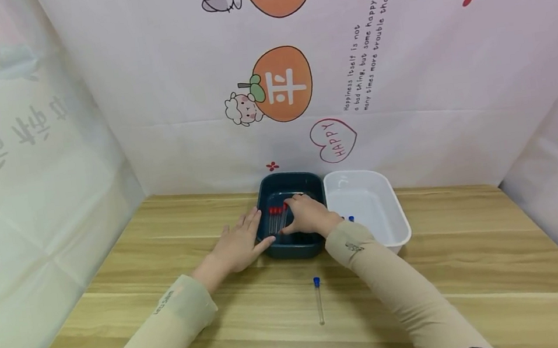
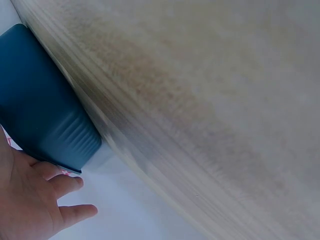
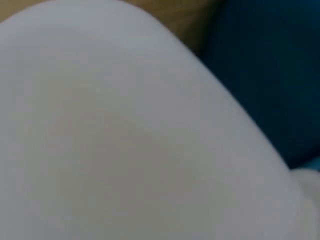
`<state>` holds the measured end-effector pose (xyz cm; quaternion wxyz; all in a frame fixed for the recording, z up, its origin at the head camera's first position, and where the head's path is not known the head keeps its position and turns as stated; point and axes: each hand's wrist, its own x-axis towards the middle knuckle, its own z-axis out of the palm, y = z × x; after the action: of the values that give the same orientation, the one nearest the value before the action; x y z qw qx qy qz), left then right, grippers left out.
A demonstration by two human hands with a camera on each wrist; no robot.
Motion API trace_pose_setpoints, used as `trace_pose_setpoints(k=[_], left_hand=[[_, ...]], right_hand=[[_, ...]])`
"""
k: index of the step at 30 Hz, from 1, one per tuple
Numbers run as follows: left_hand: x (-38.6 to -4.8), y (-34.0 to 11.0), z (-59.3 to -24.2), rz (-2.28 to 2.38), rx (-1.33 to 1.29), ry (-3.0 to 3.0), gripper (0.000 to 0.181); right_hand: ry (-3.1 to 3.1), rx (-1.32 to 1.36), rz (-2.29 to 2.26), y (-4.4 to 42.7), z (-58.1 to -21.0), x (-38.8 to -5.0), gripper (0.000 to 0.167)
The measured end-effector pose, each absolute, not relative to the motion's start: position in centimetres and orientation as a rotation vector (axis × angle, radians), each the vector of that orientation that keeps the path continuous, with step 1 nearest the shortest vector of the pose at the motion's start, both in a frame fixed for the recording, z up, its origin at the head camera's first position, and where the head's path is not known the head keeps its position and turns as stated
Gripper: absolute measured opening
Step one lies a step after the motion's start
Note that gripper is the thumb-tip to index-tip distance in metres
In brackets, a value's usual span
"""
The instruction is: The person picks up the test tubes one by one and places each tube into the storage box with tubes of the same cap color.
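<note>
Several red-capped test tubes [image 1: 275, 221] lie side by side in the dark blue bin [image 1: 294, 249]. Reaching into that bin, my right hand [image 1: 308, 215] pinches one red-capped tube [image 1: 284, 215] lengthwise between thumb and fingers, just right of the row. My left hand [image 1: 239, 242] rests against the bin's left side with fairly straight fingers, the thumb over the near-left rim. The left wrist view shows the left hand [image 2: 35, 200] spread beside the bin's ribbed outer wall [image 2: 50, 105]. In the right wrist view the hand is not visible.
A white bin [image 1: 402, 222] stands against the blue one's right side, with a blue cap [image 1: 351, 219] showing past the right forearm. One blue-capped test tube [image 1: 319, 301] lies on the wooden table [image 1: 257, 329] in front. Printed fabric [image 1: 413, 150] hangs behind and at both sides.
</note>
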<state>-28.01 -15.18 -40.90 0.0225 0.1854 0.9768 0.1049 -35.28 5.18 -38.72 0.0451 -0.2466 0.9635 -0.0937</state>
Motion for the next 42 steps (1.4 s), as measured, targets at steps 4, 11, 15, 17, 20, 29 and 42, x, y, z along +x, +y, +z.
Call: trace_pose_setpoints(k=[4,11,15,17,20,29,42], left_hand=[[-28.0,-15.1,-40.8,0.332,0.576,3.018,0.084],[-28.0,-14.9,-40.9,0.316,0.591,3.018,0.084],[-28.0,-14.8,-40.9,0.310,0.590,3.019,0.084],[-28.0,-14.9,-40.9,0.308,0.590,3.017,0.084],[-27.9,-14.9,-40.8,0.302,0.592,3.016,0.084],[-28.0,-15.0,-40.7,0.302,0.585,3.015,0.084],[-28.1,-15.2,-40.8,0.300,0.572,3.013,0.084]], right_hand=[[2.932,-0.717,-0.312,5.1,-39.0,-35.5,0.084],[2.931,-0.680,-0.293,5.2,-40.1,-36.4,0.083],[2.920,-0.670,-0.279,5.4,-40.7,-36.9,0.082],[2.905,-0.665,-0.279,5.4,-40.8,-37.0,0.081],[2.888,-0.659,-0.278,5.3,-41.0,-37.0,0.081],[2.875,-0.666,-0.256,4.9,-40.9,-37.4,0.081],[2.839,-0.661,-0.211,4.7,-40.8,-37.2,0.085]])
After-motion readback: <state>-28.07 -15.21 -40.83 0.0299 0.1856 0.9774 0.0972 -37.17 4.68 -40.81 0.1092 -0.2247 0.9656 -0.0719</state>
